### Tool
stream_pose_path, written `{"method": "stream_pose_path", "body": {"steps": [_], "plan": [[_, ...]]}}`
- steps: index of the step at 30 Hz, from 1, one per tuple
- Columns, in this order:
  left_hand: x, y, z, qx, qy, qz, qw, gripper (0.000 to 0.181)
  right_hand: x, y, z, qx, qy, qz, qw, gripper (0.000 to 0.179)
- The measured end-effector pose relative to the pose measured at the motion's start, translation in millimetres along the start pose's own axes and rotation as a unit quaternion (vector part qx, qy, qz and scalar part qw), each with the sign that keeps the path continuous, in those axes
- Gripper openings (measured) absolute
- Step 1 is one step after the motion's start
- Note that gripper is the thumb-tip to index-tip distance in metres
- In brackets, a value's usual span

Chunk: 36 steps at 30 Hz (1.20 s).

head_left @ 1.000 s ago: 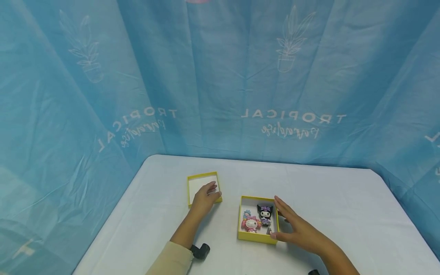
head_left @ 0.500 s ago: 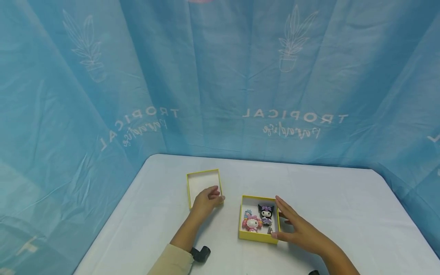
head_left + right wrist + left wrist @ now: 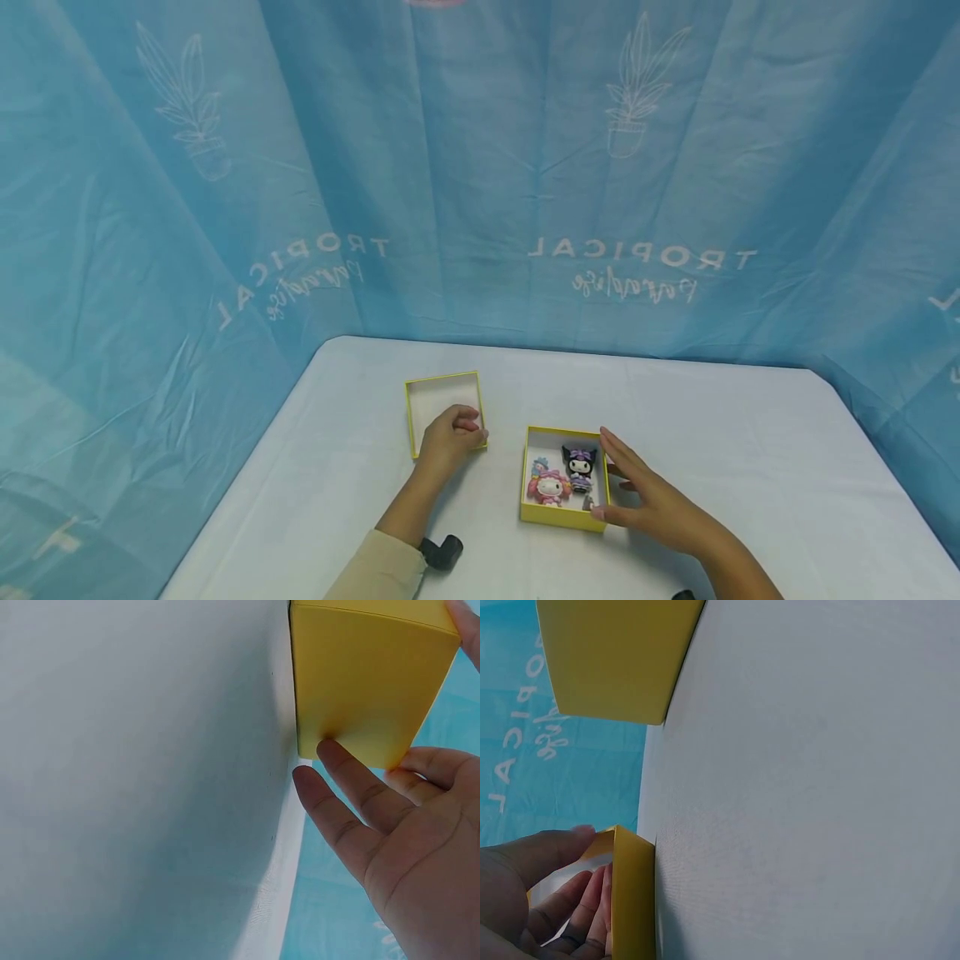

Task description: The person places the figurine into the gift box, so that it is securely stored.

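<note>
A shallow yellow box lid (image 3: 431,402) with a white inside lies left of centre on the table. My left hand (image 3: 450,442) holds it at the near right corner: the thumb rests on the rim and the curled fingers reach inside. To the right stands a yellow box (image 3: 558,517). My right hand (image 3: 660,504) grips its right side, the thumb at the near corner and a finger at the far corner. Inside are a black-and-purple figurine (image 3: 580,468), a pink figurine (image 3: 549,488), a small blue-topped figure (image 3: 539,467) and a small grey piece (image 3: 588,503).
A white cloth covers the table (image 3: 697,417). Blue printed curtain (image 3: 480,192) hangs behind it and along its sides. A black wrist mount (image 3: 442,552) sits on my left wrist, beside a beige sleeve (image 3: 380,567).
Over the last second, the lid has shifted and turned slightly under my left hand, which has moved a little nearer. My right hand stays on the box, and the figurines keep their places.
</note>
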<state>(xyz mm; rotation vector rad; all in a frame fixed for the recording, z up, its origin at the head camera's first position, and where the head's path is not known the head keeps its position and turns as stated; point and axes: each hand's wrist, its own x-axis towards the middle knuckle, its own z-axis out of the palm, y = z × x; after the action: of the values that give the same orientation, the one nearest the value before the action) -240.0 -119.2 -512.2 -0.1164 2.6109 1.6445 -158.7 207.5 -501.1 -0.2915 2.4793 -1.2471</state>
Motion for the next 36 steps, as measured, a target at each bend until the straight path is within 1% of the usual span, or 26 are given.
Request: {"method": "stream_pose_path", "body": {"steps": [5,9,14,24,32,36], "plan": [[1.5,-2.0,0.5,-0.008,0.000,0.010,0.9999,0.033,-0.4,0.2,-0.3,0.002,0.000,-0.005,1.0000,0.104],[2.5,-1.8,1.2,-0.010,0.004,0.008,0.9999,0.033,-0.1,0.6,-0.4,0.003,0.000,-0.014,0.9999,0.103],[2.4,-1.0,2.4,-0.002,0.006,0.007,1.0000,0.034,-0.3,2.1,-0.8,0.002,0.004,-0.020,0.9998,0.103],[3.1,-1.5,4.8,0.008,0.003,0.017,0.9998,0.034,0.9,3.4,-1.1,0.000,0.001,-0.023,0.9997,0.103],[0.0,0.1,6.7,0.042,0.019,0.024,0.9986,0.030,-1.0,0.4,-1.4,0.002,-0.004,-0.041,0.9992,0.101],[-2.9,3.1,4.6,0.045,0.032,0.045,0.9975,0.030,-1.9,-0.5,-1.8,0.004,-0.005,-0.039,0.9992,0.101]]}}
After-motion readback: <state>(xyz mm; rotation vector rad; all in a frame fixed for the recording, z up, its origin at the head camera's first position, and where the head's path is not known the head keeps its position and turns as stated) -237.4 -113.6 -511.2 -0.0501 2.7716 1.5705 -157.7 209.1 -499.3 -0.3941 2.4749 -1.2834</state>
